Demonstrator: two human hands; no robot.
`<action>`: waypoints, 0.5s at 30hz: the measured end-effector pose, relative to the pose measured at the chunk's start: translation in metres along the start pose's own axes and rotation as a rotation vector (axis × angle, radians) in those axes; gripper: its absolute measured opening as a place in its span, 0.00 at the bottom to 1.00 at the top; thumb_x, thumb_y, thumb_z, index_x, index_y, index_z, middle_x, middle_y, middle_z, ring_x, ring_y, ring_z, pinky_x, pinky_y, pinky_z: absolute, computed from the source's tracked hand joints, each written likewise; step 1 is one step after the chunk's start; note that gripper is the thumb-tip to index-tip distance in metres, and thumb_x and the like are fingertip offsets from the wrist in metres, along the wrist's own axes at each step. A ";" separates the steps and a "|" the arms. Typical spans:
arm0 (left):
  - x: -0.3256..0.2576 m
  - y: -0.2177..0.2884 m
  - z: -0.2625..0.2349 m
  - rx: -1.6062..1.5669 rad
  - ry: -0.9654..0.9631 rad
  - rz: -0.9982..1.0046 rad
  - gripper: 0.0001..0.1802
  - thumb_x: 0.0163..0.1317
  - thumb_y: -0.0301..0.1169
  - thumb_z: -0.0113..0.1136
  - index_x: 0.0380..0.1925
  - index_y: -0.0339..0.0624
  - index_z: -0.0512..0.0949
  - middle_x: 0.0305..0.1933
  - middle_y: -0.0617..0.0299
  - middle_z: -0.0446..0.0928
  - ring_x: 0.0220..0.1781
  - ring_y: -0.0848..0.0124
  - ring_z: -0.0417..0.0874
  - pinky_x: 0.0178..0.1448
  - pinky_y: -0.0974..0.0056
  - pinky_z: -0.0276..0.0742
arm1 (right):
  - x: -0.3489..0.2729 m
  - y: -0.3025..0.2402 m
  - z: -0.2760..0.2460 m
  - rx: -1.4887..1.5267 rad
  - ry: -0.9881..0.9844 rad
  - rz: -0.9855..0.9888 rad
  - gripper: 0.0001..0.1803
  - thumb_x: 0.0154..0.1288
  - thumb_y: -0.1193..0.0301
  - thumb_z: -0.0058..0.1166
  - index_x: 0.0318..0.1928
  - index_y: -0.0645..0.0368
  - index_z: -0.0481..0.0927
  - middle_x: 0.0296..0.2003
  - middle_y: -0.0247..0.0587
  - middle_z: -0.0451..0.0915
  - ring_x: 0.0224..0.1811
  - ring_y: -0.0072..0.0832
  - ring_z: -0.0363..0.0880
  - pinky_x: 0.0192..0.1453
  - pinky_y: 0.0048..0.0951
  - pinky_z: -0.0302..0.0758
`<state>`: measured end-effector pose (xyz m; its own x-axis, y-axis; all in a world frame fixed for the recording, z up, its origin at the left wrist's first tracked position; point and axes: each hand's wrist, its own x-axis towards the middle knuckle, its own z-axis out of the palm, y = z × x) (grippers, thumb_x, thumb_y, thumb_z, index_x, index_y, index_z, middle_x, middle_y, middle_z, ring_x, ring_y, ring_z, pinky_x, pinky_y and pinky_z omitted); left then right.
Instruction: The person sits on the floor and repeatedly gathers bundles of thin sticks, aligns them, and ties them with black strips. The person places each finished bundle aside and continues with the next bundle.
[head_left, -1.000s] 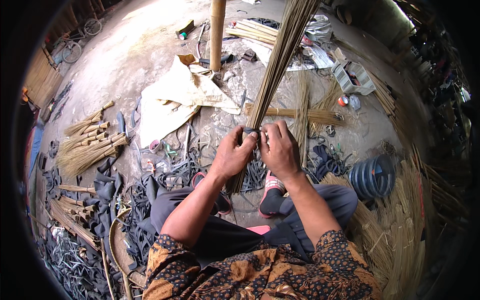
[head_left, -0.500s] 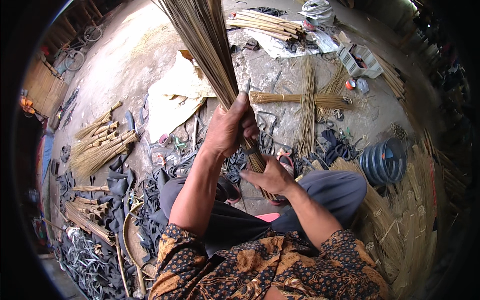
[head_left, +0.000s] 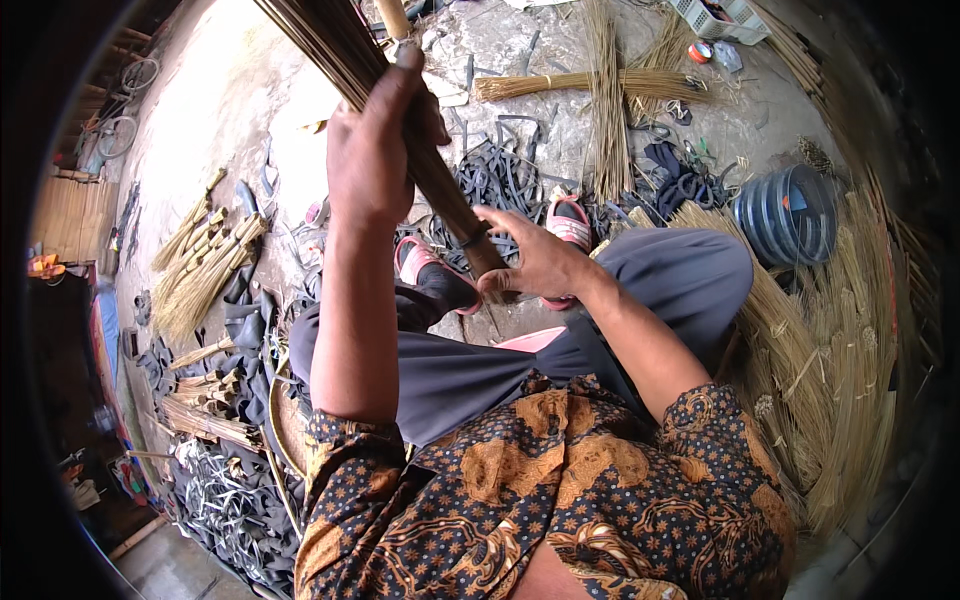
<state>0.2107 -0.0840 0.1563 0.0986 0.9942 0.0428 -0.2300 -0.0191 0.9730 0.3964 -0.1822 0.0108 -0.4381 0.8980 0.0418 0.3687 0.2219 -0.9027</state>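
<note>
A long bundle of thin brown sticks (head_left: pixel 445 192) slants across in front of me, its upper end running out of view at the top. My left hand (head_left: pixel 368 165) is wrapped round its middle, thumb pointing up. Near the lower end a dark band (head_left: pixel 474 236) circles the sticks. My right hand (head_left: pixel 545 258) holds the bundle's butt, its thumb across the end and its forefinger stretched out above the band; the other fingers are partly hidden. The butt hangs between my pink sandals (head_left: pixel 568 228).
Tied stick bundles (head_left: pixel 215 270) lie at left, beside dark rubber strips (head_left: pixel 235 510). Ahead, another bundle (head_left: pixel 540 86) crosses loose sticks (head_left: pixel 604 130). To the right are a ribbed blue-grey bucket (head_left: pixel 785 218), a heap of sticks (head_left: pixel 835 390) and a white crate (head_left: pixel 735 22).
My left hand and the bundle have shifted left and nearer, and the bundle leans more. My right hand has slid down toward its butt. The view has tilted lower, showing the sandals more fully.
</note>
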 end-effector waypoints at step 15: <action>-0.096 -0.258 -0.028 0.253 0.100 -0.085 0.17 0.77 0.40 0.63 0.31 0.43 0.74 0.24 0.71 0.71 0.21 0.79 0.68 0.25 0.68 0.65 | -0.046 0.084 -0.033 0.012 0.284 0.287 0.26 0.76 0.58 0.60 0.63 0.64 0.77 0.43 0.49 0.88 0.40 0.37 0.89 0.47 0.36 0.83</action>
<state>0.2337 -0.1716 -0.1055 0.0078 0.9986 -0.0518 0.0250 0.0516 0.9984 0.4741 -0.1923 -0.0527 -0.0744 0.9924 -0.0979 0.4325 -0.0564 -0.8999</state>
